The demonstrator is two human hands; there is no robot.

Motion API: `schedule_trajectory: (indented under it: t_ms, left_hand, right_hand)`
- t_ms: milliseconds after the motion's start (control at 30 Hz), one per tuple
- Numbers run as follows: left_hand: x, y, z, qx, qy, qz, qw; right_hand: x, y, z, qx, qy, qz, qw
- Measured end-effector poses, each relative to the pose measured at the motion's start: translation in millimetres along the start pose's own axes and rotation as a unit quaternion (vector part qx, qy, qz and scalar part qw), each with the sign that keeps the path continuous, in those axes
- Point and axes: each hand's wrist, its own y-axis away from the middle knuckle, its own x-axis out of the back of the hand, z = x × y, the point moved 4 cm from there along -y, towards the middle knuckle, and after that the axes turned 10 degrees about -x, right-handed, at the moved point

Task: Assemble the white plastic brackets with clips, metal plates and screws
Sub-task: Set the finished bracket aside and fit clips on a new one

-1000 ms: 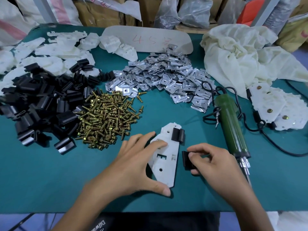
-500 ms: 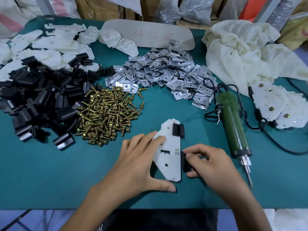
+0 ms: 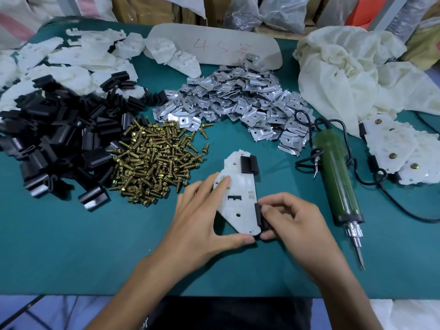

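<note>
The white bracket (image 3: 238, 198) lies flat on the worktop (image 3: 71, 246), near the middle of its front edge. It looks light, thin and stiff, best steadied by its flat face and edges. The left hand (image 3: 200, 215), fingers spread, presses it down, thumb at its near corner. The small black clip (image 3: 260, 216), likely springy, sits against the bracket's right edge, pinched by the curled right hand (image 3: 292, 220).
</note>
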Motion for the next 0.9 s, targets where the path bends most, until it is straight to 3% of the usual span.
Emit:
schedule_trajectory:
  t_ms: [333, 733, 900]
  left_hand:
    - [-5.2, -4.4, 0.9, 0.009, -0.075, 0.000, 0.997]
    - [-4.4, -11.7, -2.2, 0.010, -0.073, 0.003, 0.997]
    - [-10.2, -18.2, 2.5, -0.004, -0.105, 0.000, 0.994]
  right_hand:
    - [-16.2, 10.8, -17.1, 0.091, 0.210, 0.125, 0.965]
    - [-6.4, 0.6, -17.4, 0.054, 0.155, 0.100, 0.981]
    - [17.1, -24.8, -55.7, 0.127, 0.210, 0.142, 0.959]
